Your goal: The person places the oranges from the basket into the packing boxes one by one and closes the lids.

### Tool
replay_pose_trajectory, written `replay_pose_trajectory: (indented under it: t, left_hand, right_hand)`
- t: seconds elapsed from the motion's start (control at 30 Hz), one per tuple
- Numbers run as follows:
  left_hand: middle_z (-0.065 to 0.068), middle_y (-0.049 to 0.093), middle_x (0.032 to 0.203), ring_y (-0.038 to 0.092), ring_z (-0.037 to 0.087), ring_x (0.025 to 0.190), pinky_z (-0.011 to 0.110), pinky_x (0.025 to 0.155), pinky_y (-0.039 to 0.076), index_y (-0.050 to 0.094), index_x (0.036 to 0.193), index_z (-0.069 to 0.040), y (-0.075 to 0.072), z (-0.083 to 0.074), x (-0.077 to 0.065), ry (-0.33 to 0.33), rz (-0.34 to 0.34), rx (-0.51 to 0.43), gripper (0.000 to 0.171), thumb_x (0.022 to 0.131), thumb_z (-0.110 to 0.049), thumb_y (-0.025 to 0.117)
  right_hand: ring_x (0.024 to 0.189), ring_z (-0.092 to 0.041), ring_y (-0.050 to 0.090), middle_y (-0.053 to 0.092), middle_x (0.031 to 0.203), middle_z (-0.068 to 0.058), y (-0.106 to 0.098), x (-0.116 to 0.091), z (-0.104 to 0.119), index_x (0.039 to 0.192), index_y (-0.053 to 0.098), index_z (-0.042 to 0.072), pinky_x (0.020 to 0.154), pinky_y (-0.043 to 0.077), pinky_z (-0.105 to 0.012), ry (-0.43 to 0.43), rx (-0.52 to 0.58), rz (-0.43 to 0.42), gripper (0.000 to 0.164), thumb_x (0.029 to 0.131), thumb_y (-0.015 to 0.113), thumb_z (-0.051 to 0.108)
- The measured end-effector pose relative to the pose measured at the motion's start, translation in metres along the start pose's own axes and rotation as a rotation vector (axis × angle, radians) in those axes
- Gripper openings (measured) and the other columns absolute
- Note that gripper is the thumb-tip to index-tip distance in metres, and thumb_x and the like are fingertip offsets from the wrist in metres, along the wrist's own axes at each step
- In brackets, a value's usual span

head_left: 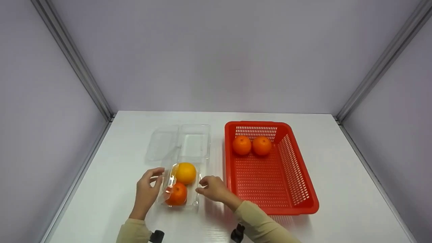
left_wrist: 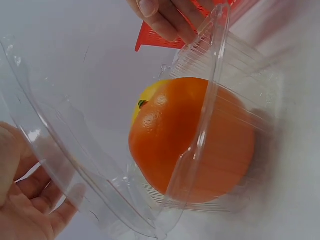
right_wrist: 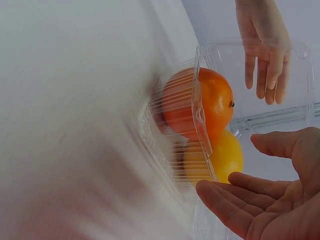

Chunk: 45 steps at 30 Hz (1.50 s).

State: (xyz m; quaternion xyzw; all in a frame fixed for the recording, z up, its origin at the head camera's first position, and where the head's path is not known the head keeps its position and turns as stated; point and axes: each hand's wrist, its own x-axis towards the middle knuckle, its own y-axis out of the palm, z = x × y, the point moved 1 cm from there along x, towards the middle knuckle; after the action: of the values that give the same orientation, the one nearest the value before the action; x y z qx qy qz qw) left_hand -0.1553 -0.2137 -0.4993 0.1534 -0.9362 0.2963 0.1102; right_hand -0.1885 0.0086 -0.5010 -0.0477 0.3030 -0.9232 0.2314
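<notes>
A clear plastic clamshell box stands near the front of the table, its lid raised on the left. Inside sit an orange at the near end and a yellow-orange fruit behind it. My left hand is at the lid's outer side, fingers loosely extended; whether they touch it I cannot tell. At the box's right side is my right hand, thumb and fingers apart. In the right wrist view its fingertips are close to the box rim, and nothing is gripped.
A red perforated basket stands to the right, with two oranges in its far left corner. Behind the box lies another clear clamshell, opened flat. Pale walls rise at the back and sides of the white table.
</notes>
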Motion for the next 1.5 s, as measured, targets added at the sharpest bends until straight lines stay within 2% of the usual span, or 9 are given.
replay_pose_trajectory:
  t: [0.1,0.17,0.27,0.47,0.67,0.83,1.03,1.33,1.5]
  left_hand:
    - [0.015,0.070,0.108,0.065,0.027,0.101,0.021,0.086,0.056,0.065,0.111,0.001,0.001,0.007,0.000,-0.029,-0.033,0.003,0.023,0.088,0.004,0.060]
    - [0.016,0.070,0.107,0.065,0.028,0.100,0.028,0.086,0.058,0.065,0.111,0.002,0.001,0.011,0.000,-0.048,-0.051,-0.003,0.024,0.088,0.005,0.061]
    - [0.018,0.067,0.111,0.063,0.030,0.103,0.040,0.090,0.057,0.064,0.113,0.003,0.002,0.016,0.000,-0.114,-0.051,-0.003,0.024,0.089,0.003,0.059]
    - [0.024,0.058,0.128,0.057,0.038,0.118,0.049,0.101,0.050,0.055,0.126,0.005,0.000,0.020,-0.002,-0.273,0.078,-0.018,0.032,0.097,-0.009,0.049]
    - [0.024,0.055,0.135,0.053,0.039,0.125,0.050,0.106,0.046,0.051,0.133,0.004,-0.002,0.020,-0.004,-0.356,0.172,-0.022,0.039,0.100,-0.017,0.044]
    - [0.025,0.056,0.135,0.055,0.037,0.120,0.050,0.104,0.046,0.051,0.133,0.004,0.000,0.022,-0.004,-0.366,0.187,-0.018,0.041,0.101,-0.021,0.044]
    - [0.024,0.057,0.133,0.057,0.035,0.117,0.044,0.098,0.050,0.053,0.132,0.004,0.004,0.024,-0.004,-0.367,0.184,-0.024,0.040,0.100,-0.020,0.047]
    - [0.026,0.055,0.134,0.057,0.035,0.117,0.044,0.098,0.051,0.048,0.135,0.007,0.006,0.023,-0.005,-0.376,0.201,-0.040,0.045,0.099,-0.020,0.049]
    - [0.028,0.054,0.134,0.058,0.036,0.114,0.044,0.097,0.052,0.048,0.134,0.009,0.008,0.020,-0.004,-0.353,0.221,-0.004,0.046,0.100,-0.021,0.049]
  right_hand:
    - [0.090,-0.036,0.071,0.070,0.099,-0.028,0.000,0.000,0.000,0.099,0.066,-0.012,0.079,0.059,-0.042,0.007,0.004,0.001,0.030,0.082,0.071,0.012]
    - [0.089,-0.037,0.071,0.070,0.099,-0.028,0.001,0.000,0.000,0.099,0.066,-0.012,0.078,0.060,-0.042,0.009,0.007,0.002,0.030,0.082,0.071,0.012]
    - [0.090,-0.037,0.071,0.070,0.099,-0.028,0.001,0.000,0.000,0.100,0.066,-0.012,0.078,0.060,-0.041,0.013,0.009,0.006,0.031,0.082,0.071,0.013]
    - [0.091,-0.035,0.071,0.071,0.098,-0.025,0.000,0.002,0.001,0.100,0.068,-0.011,0.080,0.059,-0.039,0.024,0.003,0.008,0.030,0.083,0.071,0.014]
    - [0.091,-0.035,0.069,0.072,0.096,-0.024,-0.002,0.005,0.003,0.099,0.069,-0.010,0.081,0.058,-0.038,0.032,-0.028,-0.004,0.026,0.084,0.067,0.012]
    - [0.079,-0.025,0.066,0.073,0.090,-0.021,-0.004,0.009,0.002,0.096,0.070,-0.009,0.069,0.054,-0.028,0.044,-0.068,-0.053,0.021,0.084,0.058,0.003]
    - [0.061,-0.010,0.053,0.068,0.082,-0.018,-0.004,0.014,0.000,0.101,0.066,-0.013,0.051,0.048,-0.016,0.189,0.139,-0.040,0.024,0.086,0.051,-0.002]
    - [0.060,-0.009,0.053,0.062,0.074,-0.008,-0.003,0.018,-0.002,0.100,0.064,-0.014,0.054,0.054,-0.020,0.246,0.227,-0.072,0.025,0.084,0.050,0.000]
    - [0.061,-0.010,0.055,0.062,0.075,-0.008,-0.003,0.019,-0.002,0.100,0.065,-0.013,0.057,0.057,-0.024,0.274,0.248,-0.083,0.025,0.087,0.051,0.003]
